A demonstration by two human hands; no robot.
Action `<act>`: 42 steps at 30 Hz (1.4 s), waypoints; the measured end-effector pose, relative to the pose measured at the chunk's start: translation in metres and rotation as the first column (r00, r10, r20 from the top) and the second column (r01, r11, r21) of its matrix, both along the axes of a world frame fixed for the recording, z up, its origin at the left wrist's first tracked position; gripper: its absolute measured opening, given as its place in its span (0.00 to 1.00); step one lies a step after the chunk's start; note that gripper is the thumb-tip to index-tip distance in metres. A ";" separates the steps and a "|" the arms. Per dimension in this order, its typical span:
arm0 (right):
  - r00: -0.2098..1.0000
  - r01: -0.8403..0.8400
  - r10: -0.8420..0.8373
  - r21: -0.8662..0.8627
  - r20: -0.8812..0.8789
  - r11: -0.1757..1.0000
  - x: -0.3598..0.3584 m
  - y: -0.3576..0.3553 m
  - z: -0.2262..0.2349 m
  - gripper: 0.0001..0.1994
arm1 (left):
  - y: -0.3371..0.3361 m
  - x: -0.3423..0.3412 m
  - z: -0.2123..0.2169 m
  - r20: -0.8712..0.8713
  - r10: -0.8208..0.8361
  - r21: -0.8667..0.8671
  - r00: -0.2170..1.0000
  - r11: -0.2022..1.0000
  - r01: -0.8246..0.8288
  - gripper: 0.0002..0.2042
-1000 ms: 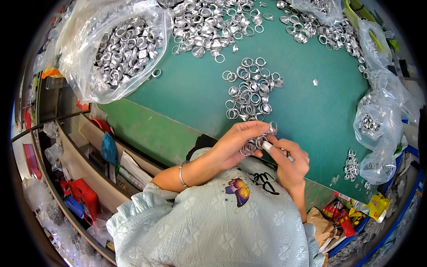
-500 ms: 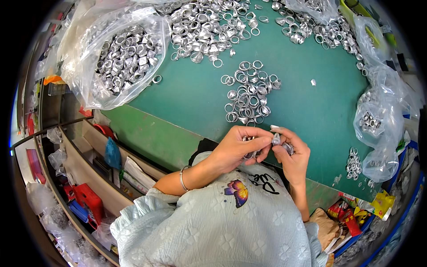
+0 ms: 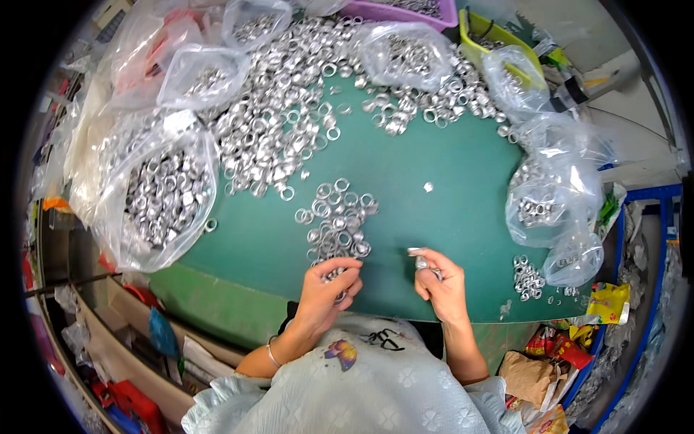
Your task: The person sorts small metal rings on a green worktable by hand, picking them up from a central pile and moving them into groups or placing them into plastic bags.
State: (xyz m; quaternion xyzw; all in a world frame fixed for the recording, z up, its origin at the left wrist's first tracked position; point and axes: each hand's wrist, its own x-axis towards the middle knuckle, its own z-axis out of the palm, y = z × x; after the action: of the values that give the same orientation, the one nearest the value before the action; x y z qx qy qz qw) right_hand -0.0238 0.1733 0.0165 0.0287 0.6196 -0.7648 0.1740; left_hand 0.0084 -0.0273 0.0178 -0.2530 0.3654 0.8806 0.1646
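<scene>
Silver-coloured metal rings lie all over the green tabletop (image 3: 405,217). My left hand (image 3: 329,293) is closed around several rings (image 3: 334,275), just below a small loose pile of rings (image 3: 340,220). Farther to the right, my right hand (image 3: 442,286) pinches rings (image 3: 428,270) between thumb and fingers; how many is hidden by the fingers. The two hands are apart, both near the table's front edge. One small pale piece (image 3: 428,186) lies alone beyond my right hand.
A big heap of rings (image 3: 271,137) spreads at the back left beside an open plastic bag of rings (image 3: 166,199). Clear bags (image 3: 553,188) line the right side, near a small ring pile (image 3: 528,278). Purple (image 3: 405,16) and yellow-green bins (image 3: 499,43) stand at the back.
My hands have drawn apart; before, they met over the rings. The view has tilted up and shifted right, bringing the bins at the back into sight.
</scene>
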 end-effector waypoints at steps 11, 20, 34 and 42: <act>0.950 -0.114 0.209 0.366 -0.231 0.923 -0.022 -0.031 0.021 0.16 | -0.012 -0.021 0.015 -0.095 -0.244 0.065 0.965 0.966 0.250 0.10; 0.830 0.014 0.297 0.551 -0.472 0.834 -0.035 -0.071 0.004 0.13 | -0.059 -0.035 0.013 -0.167 0.014 -0.176 0.986 0.983 -0.044 0.09; 0.982 -0.006 0.059 0.282 -0.179 0.959 -0.034 -0.070 0.004 0.09 | -0.153 -0.160 0.020 -0.504 0.543 -0.213 0.672 0.675 -0.706 0.13; 0.988 0.031 -0.030 -0.006 0.152 1.000 -0.033 -0.040 0.003 0.16 | -0.088 -0.053 0.001 -0.254 0.178 0.188 0.951 0.973 -0.132 0.11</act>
State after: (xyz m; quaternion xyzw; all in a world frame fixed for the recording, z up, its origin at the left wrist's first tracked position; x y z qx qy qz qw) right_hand -0.0568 0.1331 0.0199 0.0954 0.6008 -0.7656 0.2091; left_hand -0.0442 -0.1149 0.0184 -0.1440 0.2873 0.9448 0.0644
